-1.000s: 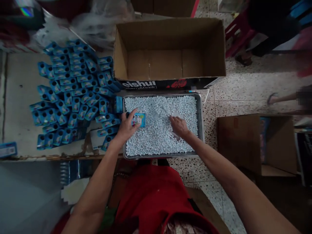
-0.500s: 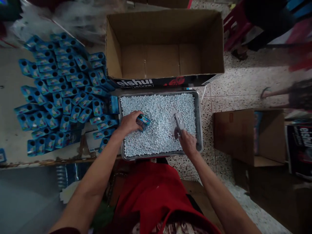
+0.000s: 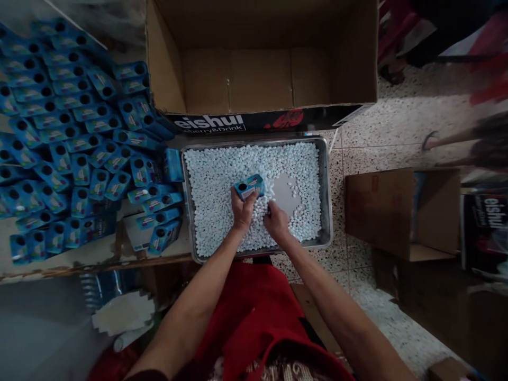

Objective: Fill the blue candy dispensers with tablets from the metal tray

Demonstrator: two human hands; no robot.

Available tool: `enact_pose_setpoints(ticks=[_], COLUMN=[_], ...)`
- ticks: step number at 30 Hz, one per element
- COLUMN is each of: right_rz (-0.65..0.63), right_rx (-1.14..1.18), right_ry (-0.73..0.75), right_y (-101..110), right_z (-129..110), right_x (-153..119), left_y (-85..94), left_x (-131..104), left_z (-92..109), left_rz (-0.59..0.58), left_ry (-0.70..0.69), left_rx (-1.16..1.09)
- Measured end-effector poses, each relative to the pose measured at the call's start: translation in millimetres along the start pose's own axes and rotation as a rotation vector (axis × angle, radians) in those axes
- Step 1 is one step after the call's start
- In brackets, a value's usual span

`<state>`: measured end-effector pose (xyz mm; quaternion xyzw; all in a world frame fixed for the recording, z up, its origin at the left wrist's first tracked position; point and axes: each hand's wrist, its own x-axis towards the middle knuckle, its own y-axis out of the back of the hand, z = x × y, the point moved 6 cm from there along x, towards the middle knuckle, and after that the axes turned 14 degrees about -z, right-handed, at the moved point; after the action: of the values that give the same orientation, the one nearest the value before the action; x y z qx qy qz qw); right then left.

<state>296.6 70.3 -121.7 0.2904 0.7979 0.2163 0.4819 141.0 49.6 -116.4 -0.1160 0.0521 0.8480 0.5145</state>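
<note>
My left hand (image 3: pixel 243 211) is wrapped round a small blue box (image 3: pixel 250 186) with a dark round hole in its top, held above the tray. Close by on its right, my right hand (image 3: pixel 277 219) is closed round a scoop, whose end is covered by white pellets (image 3: pixel 214 196) beside the box. The pellets fill a shallow metal tray (image 3: pixel 326 196). A bare grey patch of the tray's bottom (image 3: pixel 286 193) shows right of my hands.
Many blue boxes (image 3: pixel 79 127) stand in rows on the table (image 3: pixel 95 259) at the left. A large open carton (image 3: pixel 262 79) is behind the tray. Another carton (image 3: pixel 377 211) lies on the floor at the right, and a person's foot (image 3: pixel 431 142) shows beyond it.
My left hand has brought the blue box right, and my right hand has moved left to meet it. The view has shifted closer, and more of the bare patch shows.
</note>
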Motion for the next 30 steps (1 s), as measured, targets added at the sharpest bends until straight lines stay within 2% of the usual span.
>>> enact_pose_setpoints(ticks=[2, 5, 7, 9, 11, 14, 18, 25, 30], right_rz=[0.041, 0.047, 0.028, -0.015, -0.077, -0.185, -0.319, -0.499, -0.532], right_rx=[0.233, 0.543, 0.658, 0.697, 0.701, 0.689, 0.665, 0.842, 0.935], right_ry=[0.068, 0.175, 0.21, 0.221, 0.241, 0.285, 0.282, 0.075, -0.038], right_y=[4.9, 18.7, 32.2, 47.5, 62.7, 80.1, 89.0, 90.0, 99.0], right_z=[9.4, 23.8, 27.2, 22.2, 9.0, -17.5, -43.4, -77.2, -105.4], right_x=[2.6, -6.2, -21.0, -39.9, -58.6, -76.4, -74.3, -64.1, -64.5], left_y=[5.2, 31.5, 47.1, 53.0, 48.8, 32.3, 19.2, 28.0, 31.3], left_x=[15.4, 31.1, 35.8, 38.7, 41.5, 46.2, 50.9, 49.2, 46.0], left_z=[9.0, 32.0, 48.4, 61.1, 70.6, 79.8, 83.3, 71.1, 68.8], left_rz=[-0.083, -0.163, -0.16, -0.123, -0.082, -0.066, -0.094, -0.107, -0.113], left_ry=[0.005, -0.051, -0.13, -0.225, -0.335, -0.478, -0.53, -0.503, -0.566], left_rx=[-0.015, 0.07, 0.17, 0.266, 0.345, 0.425, 0.447, 0.495, 0.568])
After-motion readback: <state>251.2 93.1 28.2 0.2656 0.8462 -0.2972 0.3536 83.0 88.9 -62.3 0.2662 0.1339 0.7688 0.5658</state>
